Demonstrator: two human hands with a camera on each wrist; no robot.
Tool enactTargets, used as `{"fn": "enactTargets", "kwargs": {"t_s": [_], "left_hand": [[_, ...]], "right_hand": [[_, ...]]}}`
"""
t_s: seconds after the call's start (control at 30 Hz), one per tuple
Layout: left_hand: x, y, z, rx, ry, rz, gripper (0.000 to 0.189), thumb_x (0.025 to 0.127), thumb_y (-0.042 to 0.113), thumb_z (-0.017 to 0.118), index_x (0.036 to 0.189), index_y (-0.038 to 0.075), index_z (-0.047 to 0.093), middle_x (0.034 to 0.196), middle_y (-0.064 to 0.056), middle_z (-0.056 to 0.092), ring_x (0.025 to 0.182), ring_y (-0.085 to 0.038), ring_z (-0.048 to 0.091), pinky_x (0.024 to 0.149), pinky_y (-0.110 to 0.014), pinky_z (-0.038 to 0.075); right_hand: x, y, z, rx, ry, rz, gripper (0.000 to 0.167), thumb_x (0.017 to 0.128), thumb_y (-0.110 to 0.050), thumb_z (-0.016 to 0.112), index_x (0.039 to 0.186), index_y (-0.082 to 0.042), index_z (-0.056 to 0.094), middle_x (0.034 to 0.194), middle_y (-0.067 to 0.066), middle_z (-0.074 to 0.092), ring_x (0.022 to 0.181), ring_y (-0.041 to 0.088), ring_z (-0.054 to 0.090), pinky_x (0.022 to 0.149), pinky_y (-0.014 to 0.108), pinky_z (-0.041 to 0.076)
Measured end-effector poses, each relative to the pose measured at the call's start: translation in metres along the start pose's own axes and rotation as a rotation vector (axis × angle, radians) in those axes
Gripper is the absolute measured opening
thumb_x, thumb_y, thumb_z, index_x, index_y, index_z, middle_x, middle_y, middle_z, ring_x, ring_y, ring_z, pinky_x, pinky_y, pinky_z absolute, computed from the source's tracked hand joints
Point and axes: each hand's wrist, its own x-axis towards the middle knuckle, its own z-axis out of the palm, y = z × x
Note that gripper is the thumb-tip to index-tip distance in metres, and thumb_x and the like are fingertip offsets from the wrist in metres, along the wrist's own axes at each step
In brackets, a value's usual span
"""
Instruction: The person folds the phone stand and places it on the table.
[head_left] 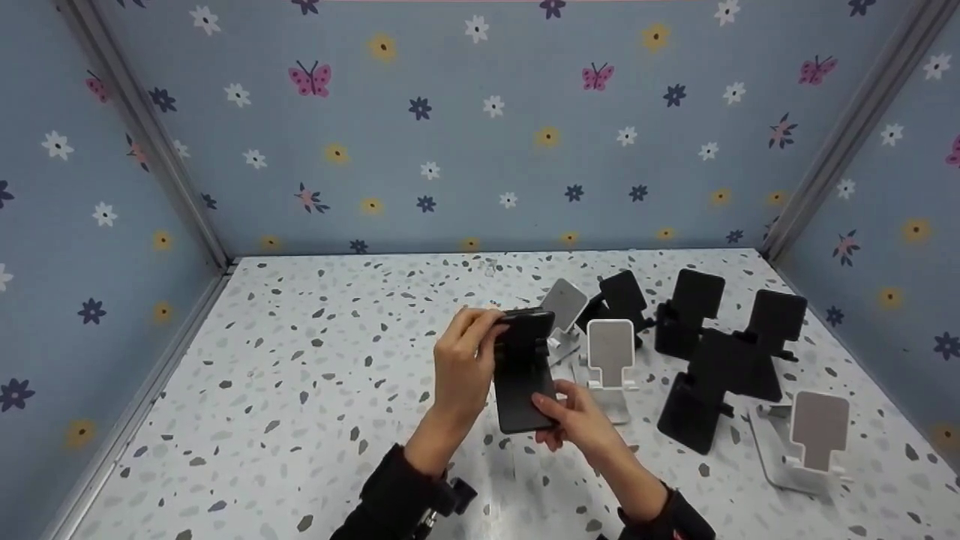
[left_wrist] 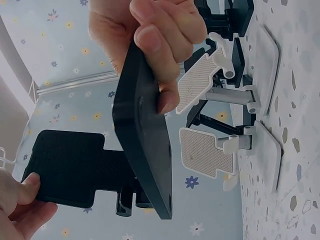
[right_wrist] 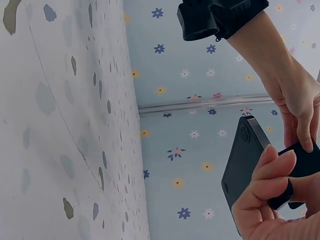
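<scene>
Both hands hold a black phone stand [head_left: 523, 394] up off the table near the middle. My left hand [head_left: 465, 367] pinches the edge of its upper T-shaped plate [left_wrist: 72, 167], thumb on one face and fingers on the other. Lower down, my right hand [head_left: 589, 426] grips the flat base [left_wrist: 140, 135], with the thumb on its face. A hinged bracket [left_wrist: 127, 200] joins plate and base, and the two stand at an angle to each other. In the right wrist view, the base's underside shows round pads [right_wrist: 244, 133].
Several black phone stands [head_left: 694, 416] stand unfolded at the right of the speckled table [head_left: 300, 390]. White stands with grey pads, such as the front right one [head_left: 820, 431] and one by my right hand [head_left: 611, 352], are among them. Flowered walls [head_left: 480, 127] enclose the table.
</scene>
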Motion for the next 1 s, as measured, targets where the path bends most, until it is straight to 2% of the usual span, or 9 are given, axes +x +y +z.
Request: {"fn": "enactTargets", "kwargs": {"t_s": [0.17, 0.4, 0.63, 0.83, 1.0], "left_hand": [[-0.006, 0.002, 0.004, -0.015, 0.024, 0.056, 0.011, 0.074, -0.006, 0.067, 0.085, -0.001, 0.066, 0.080, -0.007, 0.058, 0.070, -0.015, 0.058, 0.058, -0.019, 0.051], [-0.017, 0.010, 0.008, -0.056, 0.006, 0.096, 0.012, 0.072, -0.008, 0.067, 0.082, -0.001, 0.067, 0.080, -0.007, 0.058, 0.073, -0.014, 0.059, 0.062, -0.017, 0.051], [-0.027, 0.017, 0.008, -0.111, -0.016, 0.104, 0.006, 0.079, -0.003, 0.063, 0.081, -0.002, 0.068, 0.078, -0.007, 0.058, 0.073, -0.015, 0.058, 0.064, -0.018, 0.052], [-0.039, 0.018, 0.009, -0.099, -0.027, 0.121, 0.013, 0.071, -0.010, 0.067, 0.078, 0.000, 0.068, 0.079, -0.007, 0.059, 0.073, -0.016, 0.059, 0.066, -0.018, 0.052], [-0.046, 0.019, 0.010, -0.105, -0.048, 0.104, 0.017, 0.069, -0.014, 0.066, 0.077, 0.000, 0.068, 0.079, -0.006, 0.059, 0.074, -0.015, 0.058, 0.067, -0.017, 0.051]], "right_hand": [[0.000, -0.001, 0.000, 0.017, 0.034, 0.000, 0.034, 0.090, -0.016, 0.051, 0.106, 0.011, 0.039, 0.055, 0.004, 0.056, 0.041, 0.008, 0.047, 0.039, 0.018, 0.038], [0.002, -0.005, -0.005, 0.067, 0.052, 0.015, 0.033, 0.091, -0.014, 0.049, 0.107, 0.012, 0.039, 0.054, 0.004, 0.055, 0.042, 0.008, 0.047, 0.039, 0.017, 0.039], [0.001, -0.009, -0.012, 0.119, 0.054, 0.026, 0.035, 0.091, -0.016, 0.049, 0.110, 0.012, 0.038, 0.056, 0.003, 0.055, 0.044, 0.008, 0.048, 0.040, 0.016, 0.040], [0.000, -0.010, -0.017, 0.147, 0.020, 0.019, 0.031, 0.092, -0.013, 0.045, 0.108, 0.012, 0.042, 0.059, 0.003, 0.055, 0.044, 0.007, 0.047, 0.040, 0.015, 0.040], [-0.002, -0.011, -0.019, 0.190, 0.002, -0.002, 0.020, 0.092, -0.007, 0.042, 0.102, 0.009, 0.046, 0.061, 0.003, 0.055, 0.044, 0.006, 0.048, 0.040, 0.015, 0.039]]}}
